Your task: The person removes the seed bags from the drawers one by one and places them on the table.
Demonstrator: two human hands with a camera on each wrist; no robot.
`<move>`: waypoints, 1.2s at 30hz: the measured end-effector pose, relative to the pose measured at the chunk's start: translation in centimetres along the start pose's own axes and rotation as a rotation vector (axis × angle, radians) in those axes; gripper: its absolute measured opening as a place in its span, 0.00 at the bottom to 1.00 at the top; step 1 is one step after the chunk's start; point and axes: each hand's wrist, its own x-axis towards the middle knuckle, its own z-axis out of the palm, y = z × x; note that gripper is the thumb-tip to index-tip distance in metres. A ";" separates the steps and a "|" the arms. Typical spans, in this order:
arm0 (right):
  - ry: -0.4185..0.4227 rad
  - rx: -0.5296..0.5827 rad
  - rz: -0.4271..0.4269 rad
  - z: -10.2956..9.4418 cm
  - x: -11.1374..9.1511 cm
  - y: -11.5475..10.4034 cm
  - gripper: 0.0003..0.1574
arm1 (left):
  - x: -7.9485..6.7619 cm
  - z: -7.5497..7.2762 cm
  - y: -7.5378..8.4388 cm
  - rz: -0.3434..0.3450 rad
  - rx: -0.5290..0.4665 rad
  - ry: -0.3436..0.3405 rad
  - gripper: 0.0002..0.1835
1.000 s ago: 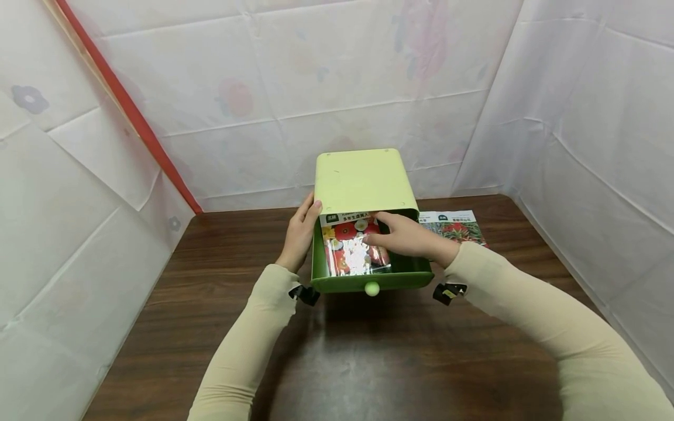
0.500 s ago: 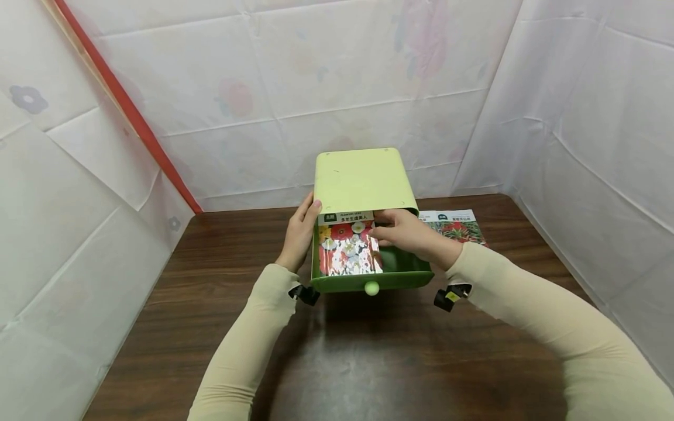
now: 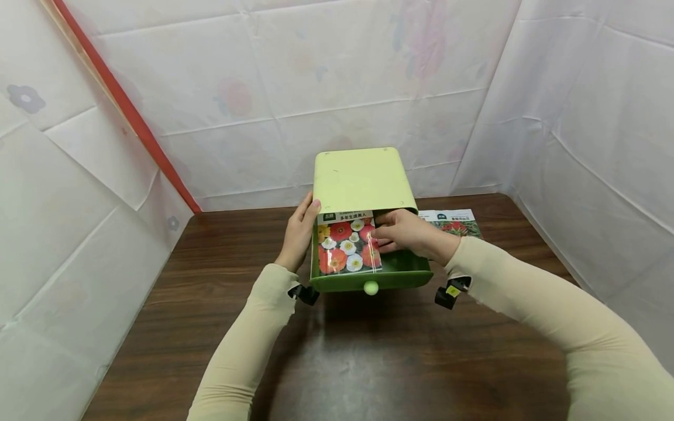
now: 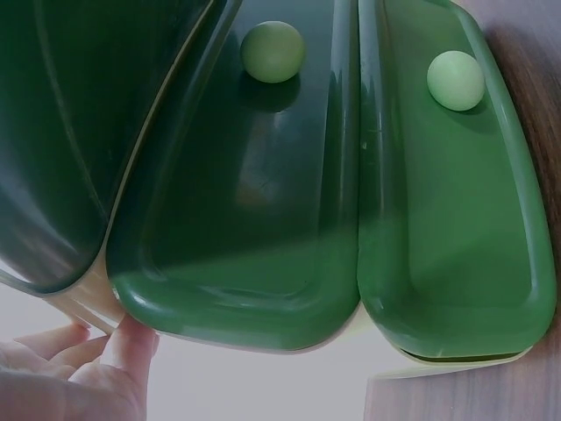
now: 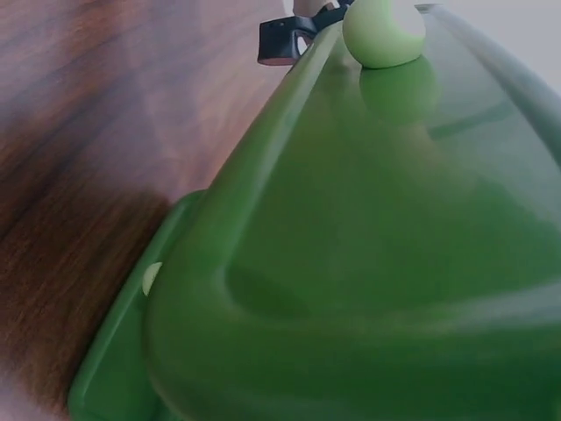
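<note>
A small yellow-green drawer cabinet (image 3: 363,178) stands on the table, its dark green top drawer (image 3: 405,263) pulled out. A flower seed packet (image 3: 347,248) with red, orange and white blooms lies in the drawer's left part, its top end under the cabinet roof. My right hand (image 3: 408,231) reaches into the drawer from the right and pinches the packet's right edge; some fingertips are hidden. My left hand (image 3: 299,234) rests along the cabinet's left side, with the thumb near its front top corner. In the left wrist view, fingers (image 4: 127,351) touch the cabinet's side.
More seed packets (image 3: 458,225) lie on the wooden table (image 3: 210,327) to the cabinet's right. Below the pulled-out one are lower drawers (image 4: 245,193) with round pale knobs (image 4: 456,81). White sheeting (image 3: 210,105) walls in the back and sides.
The flower packet has shifted left in the drawer and its glare has faded. My right hand has moved from over the packet to its right edge. The left hand stays put.
</note>
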 end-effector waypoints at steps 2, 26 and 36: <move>-0.002 0.000 0.024 0.1 0.1 0.0 0.38 | 0.0 0.0 0.0 -0.001 0.000 0.002 0.36; 0.011 -0.038 0.025 0.2 -0.1 0.3 0.34 | 0.1 0.3 -0.1 -0.012 -0.016 0.017 0.40; 0.018 0.000 0.009 -0.6 -0.7 0.1 0.36 | 0.1 0.3 -0.2 -0.005 -0.035 0.001 0.39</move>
